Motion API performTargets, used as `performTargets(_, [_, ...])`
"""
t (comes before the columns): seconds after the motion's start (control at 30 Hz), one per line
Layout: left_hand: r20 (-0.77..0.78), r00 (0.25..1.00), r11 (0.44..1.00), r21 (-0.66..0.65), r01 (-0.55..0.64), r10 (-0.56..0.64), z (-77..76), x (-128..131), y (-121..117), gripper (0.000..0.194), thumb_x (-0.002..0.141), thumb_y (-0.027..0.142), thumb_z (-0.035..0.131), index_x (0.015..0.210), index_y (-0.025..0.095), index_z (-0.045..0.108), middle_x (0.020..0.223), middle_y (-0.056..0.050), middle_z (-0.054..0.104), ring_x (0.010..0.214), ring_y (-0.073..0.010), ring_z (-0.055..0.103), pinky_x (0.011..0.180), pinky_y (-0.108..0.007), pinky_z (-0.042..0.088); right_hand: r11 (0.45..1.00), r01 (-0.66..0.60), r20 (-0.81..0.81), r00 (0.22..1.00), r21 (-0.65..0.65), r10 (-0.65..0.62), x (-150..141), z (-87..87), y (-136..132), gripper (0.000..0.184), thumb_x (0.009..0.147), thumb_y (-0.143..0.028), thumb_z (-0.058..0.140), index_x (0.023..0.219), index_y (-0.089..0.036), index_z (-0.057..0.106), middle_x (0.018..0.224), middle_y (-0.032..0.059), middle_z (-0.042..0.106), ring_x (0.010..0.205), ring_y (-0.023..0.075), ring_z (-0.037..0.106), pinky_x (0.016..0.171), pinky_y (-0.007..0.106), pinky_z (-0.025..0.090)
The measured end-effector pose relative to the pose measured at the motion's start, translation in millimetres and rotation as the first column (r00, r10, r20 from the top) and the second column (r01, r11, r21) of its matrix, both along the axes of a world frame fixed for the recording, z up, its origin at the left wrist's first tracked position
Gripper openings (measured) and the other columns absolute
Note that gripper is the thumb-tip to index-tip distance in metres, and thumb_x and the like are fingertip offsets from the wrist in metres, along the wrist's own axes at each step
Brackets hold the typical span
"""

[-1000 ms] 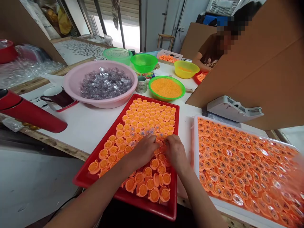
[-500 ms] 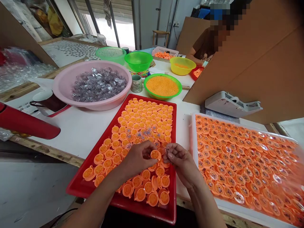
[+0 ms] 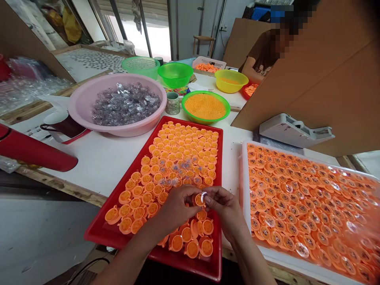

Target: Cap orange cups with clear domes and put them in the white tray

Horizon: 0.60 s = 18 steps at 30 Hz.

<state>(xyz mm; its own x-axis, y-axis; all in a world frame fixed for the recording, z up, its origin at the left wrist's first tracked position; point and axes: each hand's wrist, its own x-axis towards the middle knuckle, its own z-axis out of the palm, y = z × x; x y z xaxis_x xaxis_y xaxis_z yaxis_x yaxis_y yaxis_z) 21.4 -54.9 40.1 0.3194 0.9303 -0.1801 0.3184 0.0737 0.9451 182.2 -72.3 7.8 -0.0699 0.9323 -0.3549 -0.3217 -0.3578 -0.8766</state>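
My left hand [image 3: 175, 206] pinches a small orange cup [image 3: 198, 199] filled with orange powder, held above the red tray [image 3: 118, 237]. Against the top of that cup, my right hand [image 3: 225, 209] presses a clear plastic lid [image 3: 203, 195] with its fingertips. Both hands meet over the near half of the tray, which holds several rows of the same orange cups [image 3: 181, 158]. A few loose clear lids [image 3: 170, 182] lie on the cups in the middle of the tray.
A white tray [image 3: 244, 158] of lidded orange cups lies at the right. Behind stand a pink basin of clear lids [image 3: 124, 103], a green bowl of orange powder [image 3: 206, 107], a small tin [image 3: 172, 103], other bowls and a red flask [image 3: 32, 150]. Another person [image 3: 261, 55] works behind a cardboard screen [image 3: 320, 87].
Both hands rose from the tray's middle and drew toward me. The left picked up one orange cup, the right a clear lid; the two pieces have now been brought together.
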Motion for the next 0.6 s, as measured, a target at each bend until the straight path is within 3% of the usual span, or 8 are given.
performTargets(0.13, [-0.034,0.999,0.998,-0.062,-0.029,0.027,-4.8,1.4,-3.4,0.008,0.075,0.021,0.069,0.082,0.019,0.074,0.076,-0.002,0.070,0.072,-0.0184,0.064,0.064,-0.028,0.048,0.999,0.039,0.071,0.997,-0.008,-0.038,-5.6,-6.2,-4.9,0.019,0.067,-0.031,0.084,0.079,-0.020,0.074,0.069,-0.0001,0.068,0.063,0.0116,0.058,0.059,0.023,0.045])
performTargets(0.33, [0.049,0.985,0.966,-0.211,-0.150,0.164,-9.8,4.5,-4.6,0.016,0.068,0.020,0.075,0.083,0.016,0.071,0.075,-0.002,0.070,0.071,-0.0188,0.065,0.062,-0.028,0.049,0.999,0.024,0.178,0.984,0.046,-0.032,-6.7,-8.9,-7.9,0.014,0.075,-0.032,0.079,0.079,-0.020,0.071,0.075,0.0007,0.070,0.065,0.0137,0.060,0.061,0.026,0.046])
performTargets(0.5, [0.298,0.942,0.936,-0.350,-0.043,0.154,-5.6,1.3,-4.0,0.023,0.073,0.026,0.074,0.094,0.018,0.074,0.090,-0.006,0.073,0.088,-0.0231,0.068,0.077,-0.035,0.055,0.989,0.021,0.284,0.957,0.143,-0.061,-10.0,-1.8,-7.3,0.009,0.079,-0.029,0.075,0.080,-0.022,0.069,0.077,0.0005,0.069,0.072,0.0161,0.062,0.066,0.029,0.049])
performTargets(0.6, [0.381,0.874,0.868,-0.489,-0.085,0.300,-4.3,0.0,-5.3,0.028,0.074,0.033,0.075,0.097,0.017,0.075,0.092,-0.007,0.074,0.091,-0.0257,0.069,0.084,-0.043,0.057,0.958,-0.019,0.430,0.896,0.285,-0.110,-15.7,2.7,-8.6,0.005,0.084,-0.025,0.068,0.081,-0.022,0.068,0.078,0.0008,0.065,0.074,0.0166,0.061,0.068,0.030,0.049])
